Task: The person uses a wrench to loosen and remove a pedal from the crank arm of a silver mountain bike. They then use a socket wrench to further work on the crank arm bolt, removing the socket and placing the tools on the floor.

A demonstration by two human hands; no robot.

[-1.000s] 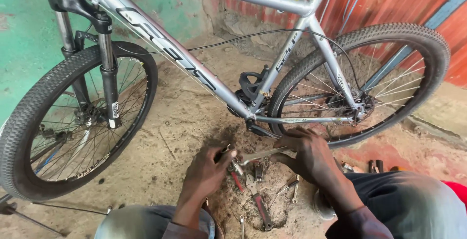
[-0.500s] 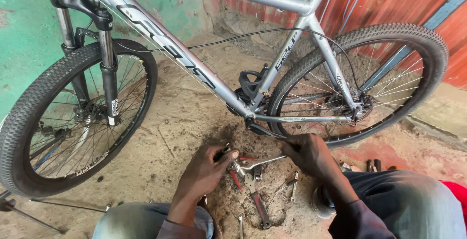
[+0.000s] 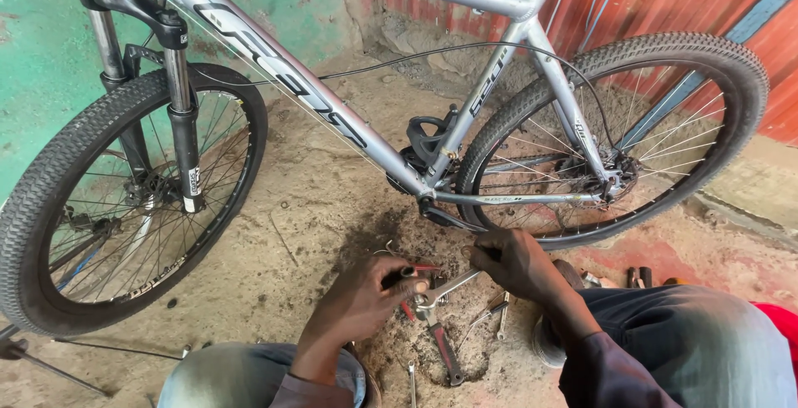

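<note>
Grey trouser knees frame the bottom of the view, with the dirt floor [image 3: 274, 292] between them. Just beyond, loose tools lie in a dark oily hollow: a red-handled tool [image 3: 445, 350] and small spanners [image 3: 490, 318]. Over this pile the left hand [image 3: 362, 298] is clenched around a dark, red-tipped tool [image 3: 413, 272], whose end pokes out past the fingers. Close beside it the right hand [image 3: 515, 262] pinches one end of a silver spanner [image 3: 445, 287]; the shaft slants down from that grip toward the left hand, its head nearly touching the left fingers. Farther off stands a silver bicycle [image 3: 332, 121], its crank [image 3: 432, 207] just above the hands, front wheel [image 3: 116, 208] to the left and rear wheel [image 3: 632, 134] to the right, before green and red walls.
</note>
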